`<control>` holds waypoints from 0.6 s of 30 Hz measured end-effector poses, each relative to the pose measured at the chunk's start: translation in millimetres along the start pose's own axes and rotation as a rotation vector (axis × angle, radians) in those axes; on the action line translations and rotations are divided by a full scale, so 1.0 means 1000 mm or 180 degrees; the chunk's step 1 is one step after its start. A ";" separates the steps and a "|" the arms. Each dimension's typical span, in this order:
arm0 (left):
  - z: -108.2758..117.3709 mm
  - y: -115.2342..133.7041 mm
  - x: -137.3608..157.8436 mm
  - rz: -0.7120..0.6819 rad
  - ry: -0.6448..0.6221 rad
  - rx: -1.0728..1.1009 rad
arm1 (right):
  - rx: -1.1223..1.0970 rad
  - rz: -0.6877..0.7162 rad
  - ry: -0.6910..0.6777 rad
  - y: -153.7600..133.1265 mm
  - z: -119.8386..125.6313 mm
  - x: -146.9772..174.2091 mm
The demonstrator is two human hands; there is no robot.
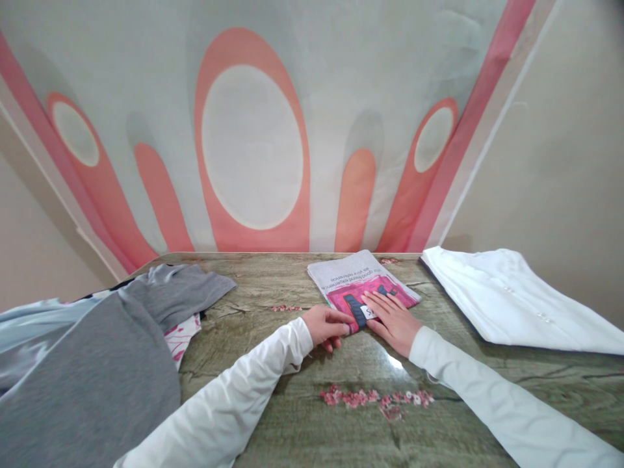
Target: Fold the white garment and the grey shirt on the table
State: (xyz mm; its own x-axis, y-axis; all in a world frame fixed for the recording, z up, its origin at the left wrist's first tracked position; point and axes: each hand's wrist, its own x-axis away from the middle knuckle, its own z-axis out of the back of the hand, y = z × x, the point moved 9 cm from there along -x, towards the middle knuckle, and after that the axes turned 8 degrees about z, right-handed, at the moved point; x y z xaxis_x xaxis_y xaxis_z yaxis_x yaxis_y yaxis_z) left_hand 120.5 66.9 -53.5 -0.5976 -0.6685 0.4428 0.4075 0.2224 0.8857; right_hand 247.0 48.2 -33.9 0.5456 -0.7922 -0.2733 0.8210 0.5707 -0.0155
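A folded light grey T-shirt (353,268) with a pink and dark blue print and upside-down lettering lies in the middle of the table. At its near left corner, my left hand (324,325) has its fingers closed on the cloth edge. My right hand (394,323) rests flat on the printed front, fingers stretched out, covering part of the picture and of a small white patch with letters. Both forearms are in white sleeves.
On the left, a pile of loose clothes with a grey garment (117,364) on top spreads over the wood-patterned table (312,422). A folded white garment (517,302) lies at the right. Behind the table hangs a backdrop (322,117) with coral shapes.
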 end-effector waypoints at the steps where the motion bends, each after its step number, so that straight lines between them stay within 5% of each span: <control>1: 0.001 0.000 0.000 0.0033 -0.0006 -0.0025 | -0.0001 -0.0006 0.0000 0.000 0.000 0.000; 13: 0.008 0.000 0.009 0.0552 -0.0226 0.0109 | -0.0038 -0.0052 -0.0013 0.002 0.001 -0.001; 15: 0.017 0.011 0.012 0.0289 0.0269 -0.0444 | -0.0045 -0.0031 -0.0001 0.002 0.001 -0.001; 18: 0.021 0.049 0.028 -0.0884 0.1325 -0.1681 | -0.0032 -0.0012 -0.0016 0.000 0.001 0.000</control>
State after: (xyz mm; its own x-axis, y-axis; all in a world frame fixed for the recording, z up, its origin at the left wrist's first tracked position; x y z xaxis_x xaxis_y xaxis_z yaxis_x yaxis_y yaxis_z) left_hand 108.8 74.0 4.9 -0.4581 -0.8885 0.0284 0.6208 -0.2969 0.7256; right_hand 247.0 48.6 -33.3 0.5434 -0.7953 -0.2685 0.8213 0.5700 -0.0261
